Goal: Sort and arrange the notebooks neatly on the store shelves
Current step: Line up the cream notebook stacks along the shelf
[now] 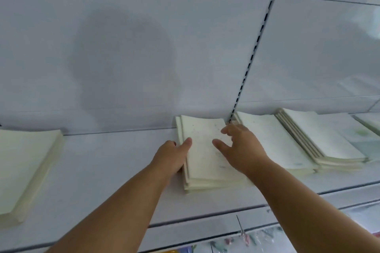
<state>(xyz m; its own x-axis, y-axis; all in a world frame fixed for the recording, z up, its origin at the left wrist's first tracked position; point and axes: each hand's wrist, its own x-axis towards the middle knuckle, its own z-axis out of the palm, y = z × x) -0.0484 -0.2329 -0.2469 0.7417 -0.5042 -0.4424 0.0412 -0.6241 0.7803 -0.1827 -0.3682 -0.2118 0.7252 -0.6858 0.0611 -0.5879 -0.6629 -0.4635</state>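
A stack of pale cream notebooks (203,156) lies flat on the white shelf (115,162), a little right of centre. My left hand (171,156) presses against the stack's left side, thumb on the top cover and fingers tucked down beside the edge. Over the stack's right half hovers my right hand (240,148), fingers spread and curved, fingertips near the back right corner. More cream stacks lie to the right (320,139) and one at the far left (24,170).
The white back panel (123,57) rises behind the shelf, with a slotted black upright (255,47) just behind the middle stack. Below the shelf's front edge hang small colourful packaged items (244,238). Bare shelf lies between the left stack and the middle one.
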